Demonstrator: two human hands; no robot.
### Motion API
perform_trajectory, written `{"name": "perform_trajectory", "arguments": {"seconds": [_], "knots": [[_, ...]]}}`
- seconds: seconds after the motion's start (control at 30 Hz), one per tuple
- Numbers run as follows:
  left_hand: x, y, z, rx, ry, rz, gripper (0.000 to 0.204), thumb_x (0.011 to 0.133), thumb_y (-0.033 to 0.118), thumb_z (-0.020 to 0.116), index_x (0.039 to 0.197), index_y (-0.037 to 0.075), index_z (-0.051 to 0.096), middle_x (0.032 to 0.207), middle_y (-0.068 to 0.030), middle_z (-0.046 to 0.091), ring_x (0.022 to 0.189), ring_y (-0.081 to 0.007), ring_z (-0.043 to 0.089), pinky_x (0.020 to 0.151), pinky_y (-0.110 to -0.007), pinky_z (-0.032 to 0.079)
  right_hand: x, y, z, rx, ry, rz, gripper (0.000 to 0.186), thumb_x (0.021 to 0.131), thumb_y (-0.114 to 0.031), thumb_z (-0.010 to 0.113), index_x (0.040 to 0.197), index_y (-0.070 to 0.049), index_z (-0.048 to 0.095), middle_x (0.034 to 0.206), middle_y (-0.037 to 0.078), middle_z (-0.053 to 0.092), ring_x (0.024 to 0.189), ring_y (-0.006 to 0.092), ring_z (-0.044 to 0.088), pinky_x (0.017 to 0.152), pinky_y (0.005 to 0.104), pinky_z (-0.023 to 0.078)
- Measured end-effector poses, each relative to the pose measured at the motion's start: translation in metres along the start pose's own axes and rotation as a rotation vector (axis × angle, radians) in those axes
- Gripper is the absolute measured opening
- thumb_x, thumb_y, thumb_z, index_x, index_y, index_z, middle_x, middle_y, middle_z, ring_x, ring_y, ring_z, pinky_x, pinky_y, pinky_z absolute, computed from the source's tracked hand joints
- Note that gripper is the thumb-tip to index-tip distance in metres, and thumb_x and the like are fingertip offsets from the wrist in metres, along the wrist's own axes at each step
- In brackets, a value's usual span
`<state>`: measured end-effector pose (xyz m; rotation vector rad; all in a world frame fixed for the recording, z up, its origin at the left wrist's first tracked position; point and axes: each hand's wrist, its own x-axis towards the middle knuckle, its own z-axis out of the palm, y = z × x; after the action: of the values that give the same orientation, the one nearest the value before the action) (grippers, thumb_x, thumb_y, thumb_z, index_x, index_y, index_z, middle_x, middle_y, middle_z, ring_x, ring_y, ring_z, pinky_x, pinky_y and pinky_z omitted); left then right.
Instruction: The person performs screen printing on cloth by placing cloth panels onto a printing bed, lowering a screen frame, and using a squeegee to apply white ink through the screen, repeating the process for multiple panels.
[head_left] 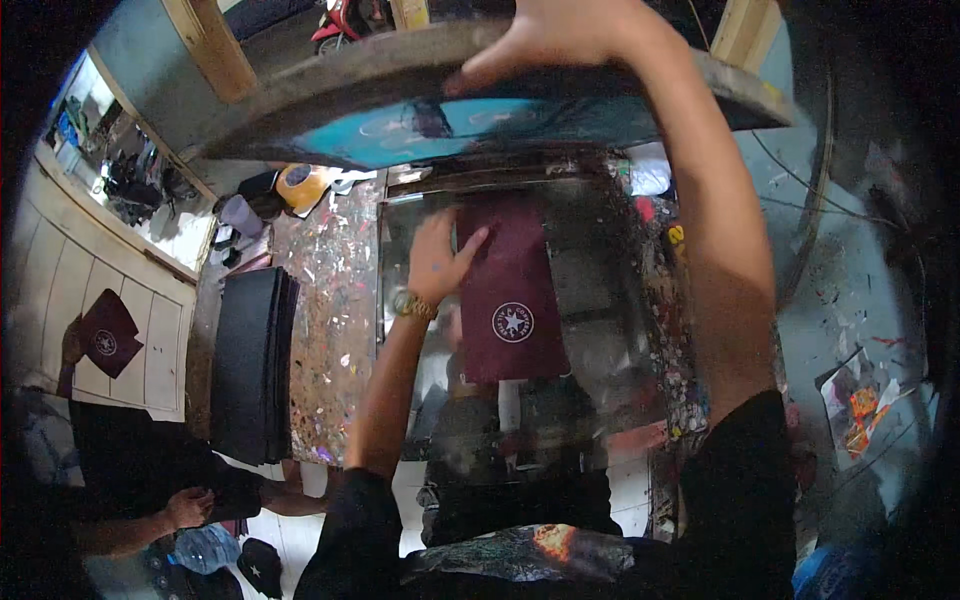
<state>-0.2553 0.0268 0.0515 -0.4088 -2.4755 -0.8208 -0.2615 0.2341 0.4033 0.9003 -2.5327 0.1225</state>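
Your right hand (565, 45) is clasped over the rim of the tilted-up screen frame (372, 62) at the far side, thumb down its near face; the other fingers are cut off or hidden, so how firmly they grip cannot be told. Blue mesh (400, 140) shows within it. Your left hand (442, 262) is loose and spread, its thumb over the left edge of the maroon panel (522, 265) (the hand is blurred, so whether it presses or just hovers cannot be told). The panel lies flat at the middle of the glossy board (600, 285), its white round star emblem toward you.

To handle this well, bear the frame's weight steadily with the right hand and keep its lower edge clear of the left wrist. Touch the panel only by its edge, away from the emblem, which could smudge if wet. Move it level, without dragging it. The stack of dark panels (250, 365) sits well to the left, on the paint-flecked table (330, 330).
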Motion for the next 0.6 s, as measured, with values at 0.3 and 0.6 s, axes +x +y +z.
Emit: {"name": "perform_trajectory", "arguments": {"seconds": [0.3, 0.6], "knots": [[0.009, -0.054, 0.093, 0.262, -0.238, -0.181, 0.071, 0.103, 0.061, 0.048, 0.146, 0.005, 0.057, 0.151, -0.0130, 0.057, 0.146, -0.0342, 0.044, 0.121, -0.060, 0.026, 0.013, 0.028, -0.009, -0.071, 0.046, -0.077, 0.118, 0.057, -0.079, 0.082, 0.133, 0.009, 0.061, 0.127, 0.030, 0.068, 0.115, 0.0419, 0.068, 0.102, 0.0445, 0.053], [-0.052, -0.073, -0.093, -0.441, 0.587, -0.432, 0.037, 0.101, 0.024, 0.070, 0.125, -0.003, 0.064, 0.100, -0.0199, 0.075, 0.097, -0.0280, 0.072, 0.088, -0.038, 0.055, 0.041, 0.036, 0.001, -0.069, 0.064, 0.059, 0.124, 0.059, -0.068, 0.090, 0.147, 0.010, 0.048, 0.139, 0.030, 0.061, 0.126, 0.0392, 0.062, 0.110, 0.0449, 0.049]]}}
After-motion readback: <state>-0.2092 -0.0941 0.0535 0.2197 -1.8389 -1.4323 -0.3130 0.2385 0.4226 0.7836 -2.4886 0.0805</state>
